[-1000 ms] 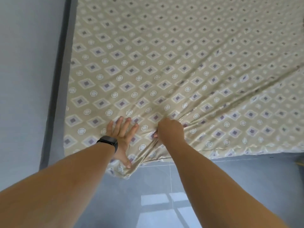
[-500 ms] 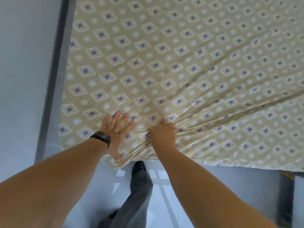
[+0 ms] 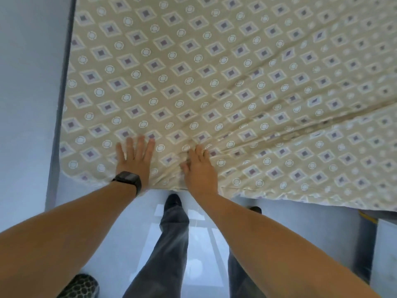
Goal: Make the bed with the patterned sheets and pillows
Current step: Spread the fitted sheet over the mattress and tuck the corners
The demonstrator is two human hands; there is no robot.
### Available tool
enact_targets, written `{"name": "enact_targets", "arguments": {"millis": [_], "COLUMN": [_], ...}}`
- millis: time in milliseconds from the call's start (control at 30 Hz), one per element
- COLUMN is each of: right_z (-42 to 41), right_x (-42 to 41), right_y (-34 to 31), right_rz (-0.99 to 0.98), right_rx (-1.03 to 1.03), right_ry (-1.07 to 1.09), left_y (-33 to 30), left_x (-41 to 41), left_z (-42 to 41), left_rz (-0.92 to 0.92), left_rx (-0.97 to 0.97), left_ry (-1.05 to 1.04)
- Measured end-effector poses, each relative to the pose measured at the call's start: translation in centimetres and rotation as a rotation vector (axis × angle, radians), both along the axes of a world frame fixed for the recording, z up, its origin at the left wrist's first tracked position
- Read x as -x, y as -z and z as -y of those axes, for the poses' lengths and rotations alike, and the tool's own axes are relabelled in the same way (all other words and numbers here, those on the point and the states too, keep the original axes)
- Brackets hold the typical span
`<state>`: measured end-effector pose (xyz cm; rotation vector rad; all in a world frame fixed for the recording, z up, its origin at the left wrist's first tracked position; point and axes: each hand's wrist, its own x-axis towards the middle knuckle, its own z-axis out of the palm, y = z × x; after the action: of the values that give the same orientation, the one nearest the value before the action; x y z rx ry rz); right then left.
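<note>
The bed (image 3: pixel 64 87) is standing against a pale wall on its left side, a dark strip of its frame showing along that edge; a beige patterned sheet (image 3: pixel 193 67) is lying directly on it, covering it from the left edge across to the right and hanging slightly over the near edge; the sheet is lying flat toward the far left corner; creases are fanning from the middle of the near edge toward the right side, one deep fold running diagonally there.
</note>
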<state>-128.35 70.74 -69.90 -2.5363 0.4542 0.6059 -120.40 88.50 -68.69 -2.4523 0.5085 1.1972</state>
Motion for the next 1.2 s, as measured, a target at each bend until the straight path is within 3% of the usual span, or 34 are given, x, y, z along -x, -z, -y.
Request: {"name": "enact_targets", "arguments": {"millis": [67, 133, 233, 367, 567, 767, 933, 1100, 1200], "right_z": [4.1, 9.5, 18.0, 26.4, 29.4, 29.2, 31.7, 36.0, 41.0], "right_x": [3.4, 7.1, 13.0, 15.8, 16.4, 19.3, 20.9, 23.5, 26.4], "right_y": [-0.7, -0.9, -1.7, -1.7, -1.4, -2.9, -3.2, -6.9, -9.1], "right_rz": [0.127, 0.183, 0.003, -0.100, -0.123, -0.306, -0.243, -0.337, -0.345], "right_rx": [-0.040, 0.109, 0.325, 0.419, 0.338, 0.171, -0.021, -0.244, -0.176], "right_ry": [-0.035, -0.093, -0.165, -0.346, -0.553, -0.720, -0.435, 0.097, 0.179], "left_y": [-1.4, -1.9, -0.8, -0.3, -0.4, -2.8, -3.8, -6.2, -8.2], "left_x": [3.9, 7.7, 12.2, 13.8, 14.0, 18.1, 18.9, 20.0, 20.9], "left_z": [3.0, 5.9, 11.2, 16.8, 17.9, 19.5, 24.9, 32.5, 38.2], "left_rz": [0.055, 0.104, 0.153, 0.220, 0.190, 0.043, 0.064, -0.074, -0.134], "left_rx": [0.070, 0.197, 0.408, 0.511, 0.440, 0.146, -0.011, 0.105, 0.197], "left_ry": [-0.066, 0.036, 0.247, 0.276, 0.244, 0.260, 0.229, 0.288, 0.345]}}
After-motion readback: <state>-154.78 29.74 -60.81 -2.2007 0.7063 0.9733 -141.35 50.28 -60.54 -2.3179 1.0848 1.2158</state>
